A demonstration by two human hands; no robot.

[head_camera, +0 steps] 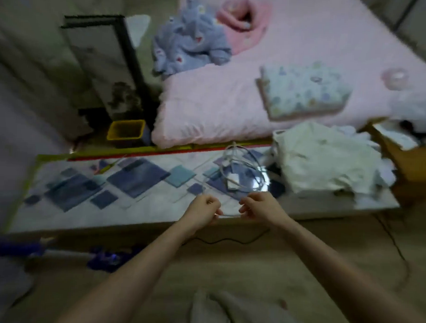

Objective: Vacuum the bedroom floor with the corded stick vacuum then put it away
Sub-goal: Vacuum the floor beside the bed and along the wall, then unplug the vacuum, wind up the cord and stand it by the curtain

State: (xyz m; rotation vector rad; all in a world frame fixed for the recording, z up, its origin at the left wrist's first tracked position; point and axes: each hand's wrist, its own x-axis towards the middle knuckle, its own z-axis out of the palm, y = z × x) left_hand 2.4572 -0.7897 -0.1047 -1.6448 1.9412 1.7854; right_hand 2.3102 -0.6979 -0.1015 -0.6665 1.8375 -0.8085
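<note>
1. The floor [227,265] lies nearest; a black cord [228,241] snakes across it.
2. The blue stick vacuum [102,257] lies on the floor at the left, just beside the mat's near edge.
3. The left hand [203,209] and right hand [261,207] are curled, each pinching an end of a short stretch of white cable [230,215] between them.
4. The cable's coil [243,172] rests on the patterned mat [110,182], beside a heap of white cloth [328,160].
5. Beyond lies a pink bed [308,43] with blue pyjamas [189,42].
</note>
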